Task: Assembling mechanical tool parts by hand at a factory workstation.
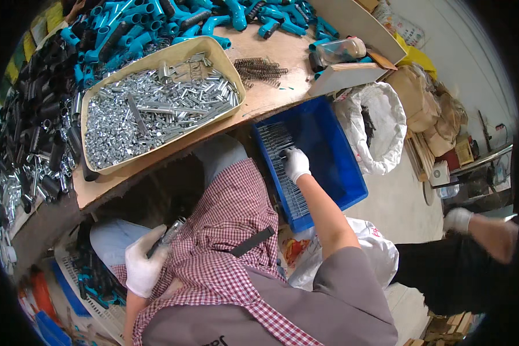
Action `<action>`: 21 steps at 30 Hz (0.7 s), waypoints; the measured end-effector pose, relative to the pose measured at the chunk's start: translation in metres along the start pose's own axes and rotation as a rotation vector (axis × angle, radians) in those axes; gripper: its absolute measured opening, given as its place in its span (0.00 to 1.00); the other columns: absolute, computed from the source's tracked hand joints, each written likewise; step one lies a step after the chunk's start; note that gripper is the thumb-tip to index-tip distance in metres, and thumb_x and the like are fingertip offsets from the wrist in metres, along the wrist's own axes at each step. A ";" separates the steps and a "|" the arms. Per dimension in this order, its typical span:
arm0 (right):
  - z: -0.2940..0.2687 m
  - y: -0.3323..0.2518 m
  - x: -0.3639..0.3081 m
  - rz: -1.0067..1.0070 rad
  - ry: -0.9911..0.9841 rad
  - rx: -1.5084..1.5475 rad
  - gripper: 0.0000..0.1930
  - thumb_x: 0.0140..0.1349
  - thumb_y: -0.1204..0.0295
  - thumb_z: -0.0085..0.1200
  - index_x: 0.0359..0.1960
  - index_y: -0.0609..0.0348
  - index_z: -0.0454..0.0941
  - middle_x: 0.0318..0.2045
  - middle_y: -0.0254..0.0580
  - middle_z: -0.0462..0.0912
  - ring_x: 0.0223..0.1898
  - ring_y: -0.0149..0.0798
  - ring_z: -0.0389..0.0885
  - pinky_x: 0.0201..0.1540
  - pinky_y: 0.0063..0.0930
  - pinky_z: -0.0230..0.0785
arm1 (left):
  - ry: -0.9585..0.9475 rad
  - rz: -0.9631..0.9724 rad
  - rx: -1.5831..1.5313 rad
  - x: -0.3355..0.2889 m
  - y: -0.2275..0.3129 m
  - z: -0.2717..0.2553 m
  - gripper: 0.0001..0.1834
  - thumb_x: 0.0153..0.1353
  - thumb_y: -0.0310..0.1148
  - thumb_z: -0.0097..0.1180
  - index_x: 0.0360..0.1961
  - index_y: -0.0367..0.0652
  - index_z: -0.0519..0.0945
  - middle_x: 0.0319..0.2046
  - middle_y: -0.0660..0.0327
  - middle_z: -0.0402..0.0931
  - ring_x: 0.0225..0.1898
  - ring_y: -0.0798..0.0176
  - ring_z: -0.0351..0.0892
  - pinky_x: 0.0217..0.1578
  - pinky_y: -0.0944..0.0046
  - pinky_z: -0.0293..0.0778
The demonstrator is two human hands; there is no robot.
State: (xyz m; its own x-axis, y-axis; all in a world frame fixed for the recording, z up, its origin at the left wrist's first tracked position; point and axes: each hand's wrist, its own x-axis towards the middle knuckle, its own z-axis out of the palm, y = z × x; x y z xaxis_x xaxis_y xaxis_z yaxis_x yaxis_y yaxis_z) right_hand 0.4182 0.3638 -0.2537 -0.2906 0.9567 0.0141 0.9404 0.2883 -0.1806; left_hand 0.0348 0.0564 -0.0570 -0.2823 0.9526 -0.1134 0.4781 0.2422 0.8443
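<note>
My left hand [144, 262], in a white glove, is closed around a short dark piece with a shiny metal cylindrical end [174, 229], held above my lap. Its kind is hard to make out. My right hand [297, 164], also gloved, reaches into a blue plastic bin [360, 190] to the right of my lap. Its fingers are drawn together over a row of thin metal rods [275, 138] along the bin's left side. A small dark bit shows at the fingertips; what they pinch is mostly hidden.
A cream tray [236, 81] of small metal parts stands on the wooden table [259, 104]. Coil springs [259, 69] lie beside it, with teal handles [213, 23] behind and black parts [40, 127] to the left. Right of the bin stands a white sack [389, 138]. Another person's gloved hand [458, 220] is at far right.
</note>
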 end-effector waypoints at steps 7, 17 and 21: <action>0.015 -0.012 0.005 -0.022 -0.174 -0.255 0.16 0.52 0.78 0.56 0.44 0.54 0.82 0.44 0.47 0.83 0.50 0.53 0.81 0.52 0.42 0.76 | 0.064 -0.008 -0.065 -0.001 0.010 0.008 0.22 0.52 0.28 0.63 0.50 0.31 0.83 0.41 0.44 0.85 0.42 0.53 0.86 0.47 0.60 0.77; -0.057 -0.040 0.002 0.272 0.209 0.768 0.08 0.59 0.76 0.59 0.39 0.64 0.79 0.28 0.46 0.84 0.26 0.39 0.84 0.31 0.33 0.76 | -0.087 -0.267 -0.307 0.007 0.016 -0.006 0.20 0.60 0.29 0.57 0.53 0.32 0.81 0.36 0.54 0.84 0.29 0.69 0.79 0.34 0.67 0.76; -0.128 -0.140 -0.033 0.257 0.014 1.817 0.09 0.64 0.76 0.53 0.44 0.64 0.73 0.34 0.45 0.82 0.29 0.34 0.79 0.33 0.29 0.74 | 0.002 -0.253 -0.281 0.003 0.010 -0.006 0.22 0.58 0.30 0.61 0.53 0.33 0.81 0.39 0.52 0.84 0.32 0.66 0.81 0.37 0.66 0.76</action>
State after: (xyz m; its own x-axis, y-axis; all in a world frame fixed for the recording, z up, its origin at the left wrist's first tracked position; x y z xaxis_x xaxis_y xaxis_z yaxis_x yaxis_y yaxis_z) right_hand 0.3189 0.2964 -0.1028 -0.1772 0.9680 -0.1775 -0.3778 -0.2335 -0.8960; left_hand 0.0338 0.0606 -0.0455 -0.3644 0.8687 -0.3356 0.1466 0.4094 0.9005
